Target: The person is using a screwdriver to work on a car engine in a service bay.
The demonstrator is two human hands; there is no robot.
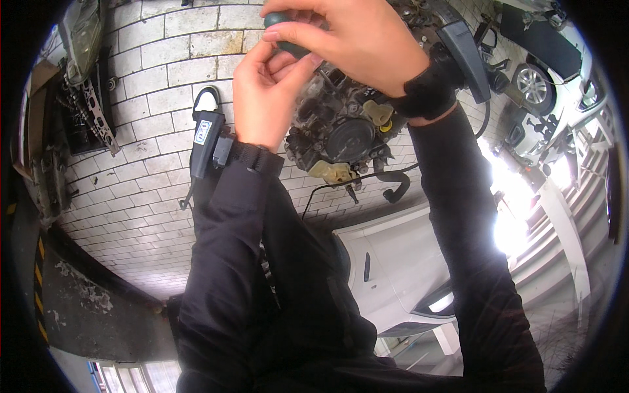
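Both hands meet at the top of the head view, above and left of a dirty engine [350,134]. My right hand [360,49] is closed around a dark green, rounded object [276,19], its thumb lying across it. From below, my left hand [265,105] is also closed on that object, fingers curled and thumb pressed in close to the right hand's fingers. Fingers cover much of the object, so its exact kind does not show. Pale yellowish plastic parts [331,171] and a round dark cover sit on the engine beneath my hands.
A black hose [396,186] juts from the engine's near side. A white car [393,262] is close by on the right, with a wheel [534,85] farther off. Car parts [88,98] lie along the left, on white tiled floor [157,105]. My shoe [207,99] shows left of my left hand.
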